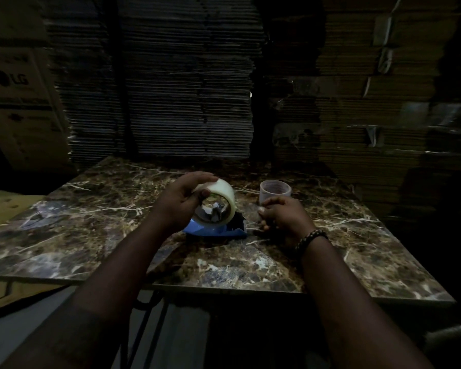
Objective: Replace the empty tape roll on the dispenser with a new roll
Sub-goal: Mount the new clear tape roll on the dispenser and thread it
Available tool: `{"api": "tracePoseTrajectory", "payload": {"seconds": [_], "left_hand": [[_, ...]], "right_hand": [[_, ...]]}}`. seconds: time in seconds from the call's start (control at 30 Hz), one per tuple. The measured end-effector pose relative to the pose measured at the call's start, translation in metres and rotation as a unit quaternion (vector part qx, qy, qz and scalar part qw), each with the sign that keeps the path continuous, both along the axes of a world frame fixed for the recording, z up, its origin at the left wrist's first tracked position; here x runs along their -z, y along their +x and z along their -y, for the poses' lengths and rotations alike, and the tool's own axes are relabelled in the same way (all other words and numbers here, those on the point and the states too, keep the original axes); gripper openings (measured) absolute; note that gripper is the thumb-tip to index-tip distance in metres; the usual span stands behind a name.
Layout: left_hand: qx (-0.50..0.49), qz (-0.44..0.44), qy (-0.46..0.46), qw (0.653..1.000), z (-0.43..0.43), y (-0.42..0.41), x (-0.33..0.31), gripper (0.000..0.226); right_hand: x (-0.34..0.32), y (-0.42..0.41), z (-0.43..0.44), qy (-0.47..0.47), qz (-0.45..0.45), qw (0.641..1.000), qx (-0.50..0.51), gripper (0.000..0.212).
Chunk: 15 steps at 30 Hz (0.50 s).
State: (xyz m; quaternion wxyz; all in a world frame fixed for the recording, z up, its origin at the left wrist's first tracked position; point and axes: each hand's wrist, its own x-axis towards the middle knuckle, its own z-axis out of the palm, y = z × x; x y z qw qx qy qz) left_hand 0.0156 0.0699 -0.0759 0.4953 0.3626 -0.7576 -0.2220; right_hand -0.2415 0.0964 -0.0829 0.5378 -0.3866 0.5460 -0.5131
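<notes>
- Left hand (183,202): it is curling closed around the new tape roll (218,203), fingers over the top of the rim and thumb hooking into the core. The roll is standing on edge, tilted, over the blue dispenser (218,230) that is lying on the tabletop (96,209).
- Seating: I cannot tell whether the roll is already on the dispenser's hub or only hovering against it; the hub is showing dimly through the core.
- Risk, roll: with only a rim-and-core pinch, it could be slipping sideways off the hub, or going on with the tape feeding the wrong way round. The dim light is making the loose end hard to find.
- Risk, dispenser: it is looking light and the left hand is pressing from one side, so it may be skidding on the polished stone unless it is braced.
- Right hand (280,217): it is closing in a loose fist just right of the dispenser, fingertips down by the tabletop. Whether it is gripping the dispenser's handle or something small I cannot tell.
- Empty roll (275,192): a bare core standing upright on the tabletop just behind the right hand. A careless wrist could be knocking it over.
</notes>
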Motion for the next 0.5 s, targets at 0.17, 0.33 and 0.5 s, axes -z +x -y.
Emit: {"api": "tracePoseTrajectory", "payload": {"seconds": [0.17,0.33,0.5], "left_hand": [[0.006,-0.040,0.035,0.999,0.001,0.008,0.012,0.031],[0.001,-0.047,0.066,0.997,-0.003,0.018,0.017,0.032],[-0.028,-0.070,0.103,0.992,-0.011,0.028,0.031,0.026]], "right_hand": [[-0.004,0.006,0.003,-0.016,0.016,1.000,0.001,0.022],[-0.006,0.009,0.006,-0.029,0.032,0.999,-0.023,0.027],[-0.006,0.024,0.011,-0.057,0.007,0.997,-0.053,0.025]]}}
